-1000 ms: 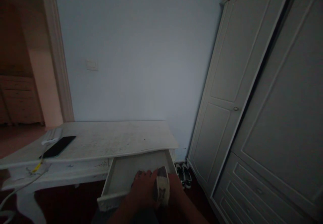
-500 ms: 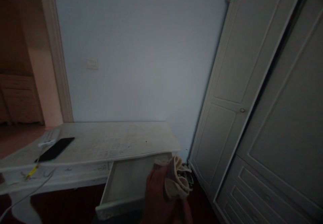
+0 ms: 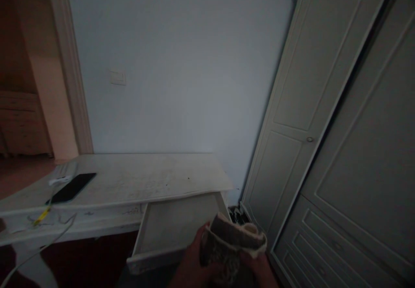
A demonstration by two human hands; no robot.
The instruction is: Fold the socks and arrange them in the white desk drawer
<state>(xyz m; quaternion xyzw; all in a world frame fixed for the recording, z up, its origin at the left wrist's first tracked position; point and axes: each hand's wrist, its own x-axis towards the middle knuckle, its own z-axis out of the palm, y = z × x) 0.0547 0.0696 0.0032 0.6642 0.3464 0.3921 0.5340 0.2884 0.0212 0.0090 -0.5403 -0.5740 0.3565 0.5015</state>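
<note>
Brown cloth (image 3: 227, 232) looks mostly rolled, not yet set down, your left hand (image 3: 197, 260) and right hand (image 3: 256, 267) clamping it, drawer (image 3: 175, 223) open.

Your right hand (image 3: 254, 263) is partly hidden by the folded cloth (image 3: 231, 241) — it also covers part of the shoes (image 3: 237, 215) — while the wardrobe (image 3: 363, 149) runs off the right edge.

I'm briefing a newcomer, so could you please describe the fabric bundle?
Find the white desk, then its open drawer. In front of the drawer's right side, the left hand and right hand hold the fabric bundle: dark, patterned, pale-edged, and the only thing held.
</note>
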